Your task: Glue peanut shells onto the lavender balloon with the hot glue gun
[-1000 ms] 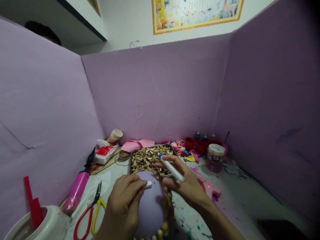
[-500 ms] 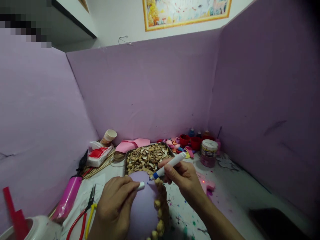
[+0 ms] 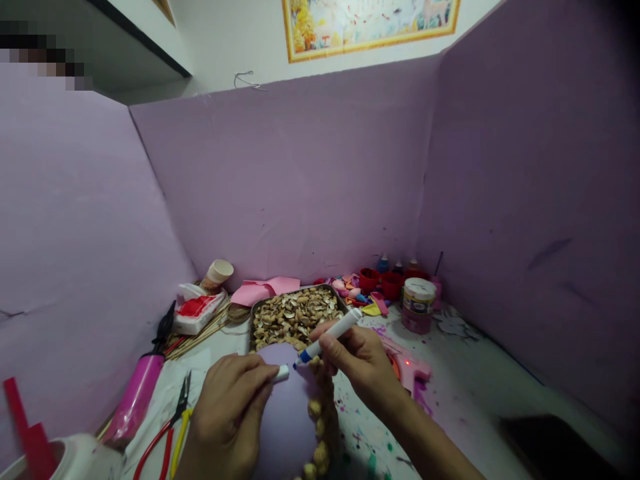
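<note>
A purple balloon [image 3: 287, 420] stands in front of me, with a band of peanut shells [image 3: 320, 427] along its right side. Between the fingers of my right hand [image 3: 357, 353] is a white marker [image 3: 335, 333] with a blue collar. Its tip points down at the balloon's upper surface, where a small blue mark shows; whether it touches I cannot tell. My left hand [image 3: 227, 407] lies against the balloon's left side, its thumb and forefinger pinching a small white marker cap [image 3: 281, 374]. Behind the balloon sits a metal tray [image 3: 251, 327] full of shells.
Pliers [image 3: 175, 420] and a pink balloon pump [image 3: 134, 400] lie at left, near a white tub [image 3: 95, 457]. A pink glue gun [image 3: 413, 367] lies right of my right hand. Farther back are loose balloons [image 3: 350, 290], red cups [image 3: 393, 287] and a lidded jar [image 3: 419, 305]. Purple panels [image 3: 300, 180] enclose the table.
My right hand with the marker has shifted slightly left and down, its tip now beside the blue mark. More of the glue gun shows. My left hand stays nearly still.
</note>
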Demonstrator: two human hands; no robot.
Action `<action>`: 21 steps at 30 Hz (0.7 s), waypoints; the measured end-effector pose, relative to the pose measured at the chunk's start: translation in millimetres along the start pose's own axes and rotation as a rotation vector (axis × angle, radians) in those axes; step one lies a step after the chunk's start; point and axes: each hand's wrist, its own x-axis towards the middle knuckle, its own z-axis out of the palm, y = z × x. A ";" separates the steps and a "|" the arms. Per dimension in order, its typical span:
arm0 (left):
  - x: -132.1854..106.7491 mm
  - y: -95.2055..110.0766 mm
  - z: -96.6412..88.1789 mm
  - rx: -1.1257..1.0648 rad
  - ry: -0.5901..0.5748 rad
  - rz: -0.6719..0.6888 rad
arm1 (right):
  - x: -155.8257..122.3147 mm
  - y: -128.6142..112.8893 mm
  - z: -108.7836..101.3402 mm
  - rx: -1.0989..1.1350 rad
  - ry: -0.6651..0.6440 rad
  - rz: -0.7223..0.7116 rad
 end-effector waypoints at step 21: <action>-1.1 1.3 0.3 -0.005 -0.001 0.004 | -2.9 -1.4 3.6 0.026 -0.003 0.007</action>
